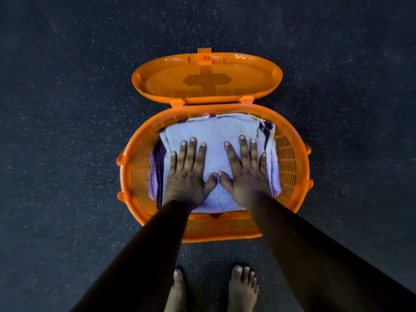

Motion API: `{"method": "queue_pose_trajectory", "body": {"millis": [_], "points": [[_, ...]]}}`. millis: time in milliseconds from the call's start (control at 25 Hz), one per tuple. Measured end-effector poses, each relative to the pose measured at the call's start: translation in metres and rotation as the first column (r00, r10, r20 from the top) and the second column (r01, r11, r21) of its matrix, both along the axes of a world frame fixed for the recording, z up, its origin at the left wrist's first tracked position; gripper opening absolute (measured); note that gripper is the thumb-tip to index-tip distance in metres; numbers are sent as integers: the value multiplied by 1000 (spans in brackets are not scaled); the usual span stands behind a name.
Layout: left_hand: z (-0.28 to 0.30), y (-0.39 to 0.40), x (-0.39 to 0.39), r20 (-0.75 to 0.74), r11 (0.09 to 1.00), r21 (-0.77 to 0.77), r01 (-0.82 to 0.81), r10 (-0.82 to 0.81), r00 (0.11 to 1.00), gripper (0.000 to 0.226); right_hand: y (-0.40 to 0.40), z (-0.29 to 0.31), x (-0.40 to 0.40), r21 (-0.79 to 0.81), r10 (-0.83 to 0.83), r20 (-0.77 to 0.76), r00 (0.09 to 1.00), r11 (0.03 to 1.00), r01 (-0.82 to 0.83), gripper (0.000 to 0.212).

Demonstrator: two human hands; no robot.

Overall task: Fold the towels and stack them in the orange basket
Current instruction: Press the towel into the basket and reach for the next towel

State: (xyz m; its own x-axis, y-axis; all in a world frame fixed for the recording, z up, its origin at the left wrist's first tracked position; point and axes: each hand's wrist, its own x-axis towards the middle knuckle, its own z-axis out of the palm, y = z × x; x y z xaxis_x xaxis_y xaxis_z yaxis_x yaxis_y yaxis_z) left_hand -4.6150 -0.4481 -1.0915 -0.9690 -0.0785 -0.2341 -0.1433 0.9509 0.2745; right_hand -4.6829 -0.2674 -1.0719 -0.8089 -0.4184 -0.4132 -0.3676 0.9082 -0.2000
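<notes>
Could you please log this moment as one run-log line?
left hand: flat on top towel | right hand: same | orange basket: lid open

The basket (pixel 290 158) stands on the floor (pixel 67 131) directly ahead of the person's two feet (pixel 177 289), which are planted side by side just behind its near wall. Its lid (pixel 207 79) hangs open off the far rim, hinged there and tipped away. Inside lies a stack of folded towels (pixel 216 131) (the lower ones peek out at the left and right edges). On the top towel, the left hand (pixel 186 176) and right hand (pixel 245 176) rest flat, side by side, thumbs nearly touching at the middle.
</notes>
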Motion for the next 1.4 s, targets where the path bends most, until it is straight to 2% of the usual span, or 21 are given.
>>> {"method": "queue_pose_trajectory", "body": {"millis": [200, 320, 520, 720, 920, 1040, 1120, 1400], "points": [[63, -8, -15, 300, 1000, 6, 8, -9, 954, 89, -5, 59, -21, 145, 8, 219, 976, 989, -41, 78], [137, -17, -17, 389, 999, 27, -19, 7, 921, 92, -5, 122, -18, 208, 18, 255, 967, 975, -73, 82], [284, -28, 2, 502, 997, 17, -73, 55, 863, 92, -20, 263, -9, 170, -60, 305, 951, 985, 7, 80], [487, -28, 43, 465, 994, -16, -112, 106, 879, 96, -24, 459, 23, 125, -20, 280, 960, 992, -16, 82], [656, -19, 107, 361, 985, -41, -169, 173, 916, 95, -15, 614, 76, 70, 27, 266, 963, 996, -47, 87], [720, -21, 149, 323, 981, -91, -169, 190, 927, 97, -12, 682, 111, 36, 91, 214, 973, 994, -101, 91], [749, -28, 164, 287, 974, -145, -174, 210, 935, 99, -15, 710, 126, 36, 136, 174, 975, 989, -144, 95], [829, -86, 232, 125, 930, -180, -319, 343, 931, 98, -82, 793, 167, -35, 251, 3, 968, 967, -251, 94]]}}
